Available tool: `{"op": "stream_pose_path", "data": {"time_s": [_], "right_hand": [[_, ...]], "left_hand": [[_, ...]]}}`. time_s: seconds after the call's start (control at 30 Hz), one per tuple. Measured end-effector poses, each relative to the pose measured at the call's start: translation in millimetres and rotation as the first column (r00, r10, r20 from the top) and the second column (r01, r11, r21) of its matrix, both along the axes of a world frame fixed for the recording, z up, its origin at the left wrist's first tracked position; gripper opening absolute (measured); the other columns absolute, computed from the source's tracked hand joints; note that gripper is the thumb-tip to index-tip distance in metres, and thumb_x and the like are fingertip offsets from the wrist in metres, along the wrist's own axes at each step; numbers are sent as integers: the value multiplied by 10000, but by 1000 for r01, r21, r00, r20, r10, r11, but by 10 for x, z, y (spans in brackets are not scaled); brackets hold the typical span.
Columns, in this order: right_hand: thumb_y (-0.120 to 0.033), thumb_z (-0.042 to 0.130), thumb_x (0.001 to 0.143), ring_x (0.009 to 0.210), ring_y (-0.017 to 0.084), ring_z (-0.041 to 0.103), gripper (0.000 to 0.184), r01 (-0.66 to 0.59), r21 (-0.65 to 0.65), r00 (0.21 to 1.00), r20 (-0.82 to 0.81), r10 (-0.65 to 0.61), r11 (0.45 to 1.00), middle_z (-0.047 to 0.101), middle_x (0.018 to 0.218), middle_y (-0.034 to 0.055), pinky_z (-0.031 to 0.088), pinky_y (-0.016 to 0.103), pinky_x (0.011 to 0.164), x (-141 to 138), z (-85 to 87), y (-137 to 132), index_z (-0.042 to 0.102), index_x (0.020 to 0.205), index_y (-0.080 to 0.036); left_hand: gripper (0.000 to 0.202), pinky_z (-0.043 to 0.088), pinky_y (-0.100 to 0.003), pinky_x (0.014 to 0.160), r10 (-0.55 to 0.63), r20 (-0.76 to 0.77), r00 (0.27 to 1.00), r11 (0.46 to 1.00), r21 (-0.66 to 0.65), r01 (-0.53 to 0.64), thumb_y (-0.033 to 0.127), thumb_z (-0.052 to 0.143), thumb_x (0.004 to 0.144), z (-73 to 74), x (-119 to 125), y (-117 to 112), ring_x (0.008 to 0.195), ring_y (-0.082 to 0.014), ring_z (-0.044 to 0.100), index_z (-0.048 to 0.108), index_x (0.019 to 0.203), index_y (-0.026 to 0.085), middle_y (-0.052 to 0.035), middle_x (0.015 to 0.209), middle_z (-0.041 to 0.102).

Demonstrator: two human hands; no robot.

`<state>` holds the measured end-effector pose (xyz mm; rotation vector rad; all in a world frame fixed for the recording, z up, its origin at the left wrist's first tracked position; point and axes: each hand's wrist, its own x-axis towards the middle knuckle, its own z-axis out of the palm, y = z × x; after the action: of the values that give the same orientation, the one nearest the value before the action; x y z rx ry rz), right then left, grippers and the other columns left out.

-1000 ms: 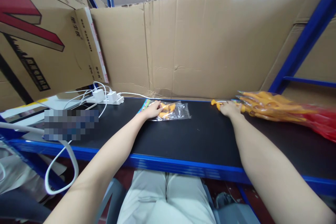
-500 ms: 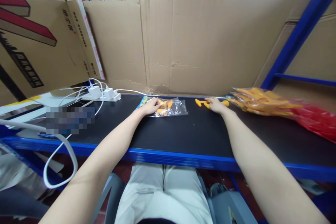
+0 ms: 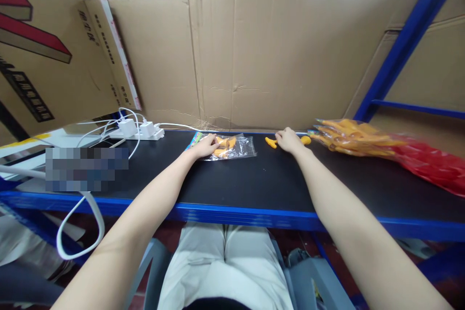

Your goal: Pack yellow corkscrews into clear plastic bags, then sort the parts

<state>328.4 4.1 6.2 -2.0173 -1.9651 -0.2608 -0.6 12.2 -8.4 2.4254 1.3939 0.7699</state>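
On the black tabletop [image 3: 232, 189] lies a clear plastic bag [image 3: 247, 146] with a colourful header and several orange pieces [image 3: 225, 143] inside. My left hand [image 3: 205, 146] is closed on the bag's left part, by the header. To the right, my right hand [image 3: 288, 140] has its fingers curled down over a small orange piece, which they mostly hide. A curved orange piece [image 3: 271, 142] shows just left of those fingers, and a rounded orange piece [image 3: 305, 140] shows beside the wrist.
At the right lies a long clear package of orange items [image 3: 352, 138] beside a red bagged bundle [image 3: 432, 162]. A white power strip [image 3: 156, 133] with chargers and cables stands at the left. Cardboard [image 3: 254, 58] walls the back; a blue post [image 3: 403, 53] rises at the right.
My right hand has shifted slightly left and its fingers have closed over the middle orange piece, which showed before. My left hand stays on the bag. The whole view has shifted a little.
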Motion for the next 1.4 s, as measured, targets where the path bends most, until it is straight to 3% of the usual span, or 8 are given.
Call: {"op": "stream_pose_path", "data": {"time_s": [0.17,0.33,0.53,0.77,0.9,1.0,1.17,1.4], "right_hand": [[-462,217,925,1105,303,517,527,42,-203,999,16,-39,978,615,1118,140,286,534,943,-265,121,-82,650,1054,-190],[-439,302,908,1129,296,498,431,56,-259,998,3,-57,964,592,1167,132,257,551,951,-378,189,-120,621,1057,-189],[-237,575,751,1067,268,541,276,128,-327,992,25,-127,936,621,1088,122,346,441,898,-404,151,-87,604,1013,-154],[-178,602,688,1014,245,568,234,94,-224,996,15,-93,970,662,995,65,362,403,880,-326,265,-152,660,913,-206],[-178,611,687,936,201,595,222,-8,-144,998,-55,0,990,682,947,23,388,347,858,-309,464,-300,679,894,-222],[-168,625,680,803,157,617,206,-170,-195,983,-108,151,966,690,873,19,428,261,735,-372,535,-392,684,875,-197],[-122,617,670,622,116,599,179,-408,-263,902,-265,341,874,677,752,33,433,206,575,-532,453,-400,674,839,-138],[-169,640,668,619,106,572,222,-563,-162,767,-469,438,811,661,753,44,437,203,571,-581,403,-364,676,878,-105]], "left_hand": [[102,413,-307,860,-8,6,1000,1000,1,8,252,477,794,-27,-13,39,978,-211,550,439,718,196,-59,880,593],[115,269,-329,1063,11,-10,1000,999,39,-10,279,477,793,-43,-25,49,1343,-231,268,478,736,179,-145,1312,472],[216,172,-426,1112,103,-164,981,994,48,-96,329,416,832,-8,-19,13,1394,-224,136,549,907,177,-98,1474,285],[466,128,-669,1016,219,-288,932,972,-19,-234,419,255,893,-11,-12,5,1388,-305,122,432,1292,256,-76,1508,196],[505,151,-552,1084,182,-296,938,980,-26,-199,428,244,889,-37,-30,55,1383,-266,169,400,1334,247,-56,1489,259],[516,148,-458,1116,145,-269,952,988,-21,-156,424,252,883,-66,-50,103,1384,-227,179,391,1343,233,-42,1484,276],[613,160,-371,1123,108,-183,977,993,-34,-116,447,290,854,-133,-62,167,1387,-215,162,331,1381,136,-95,1500,210],[629,161,-333,1122,-12,40,999,996,-90,15,456,298,855,-126,5,146,1366,-209,239,332,1378,109,-105,1473,283]]}}
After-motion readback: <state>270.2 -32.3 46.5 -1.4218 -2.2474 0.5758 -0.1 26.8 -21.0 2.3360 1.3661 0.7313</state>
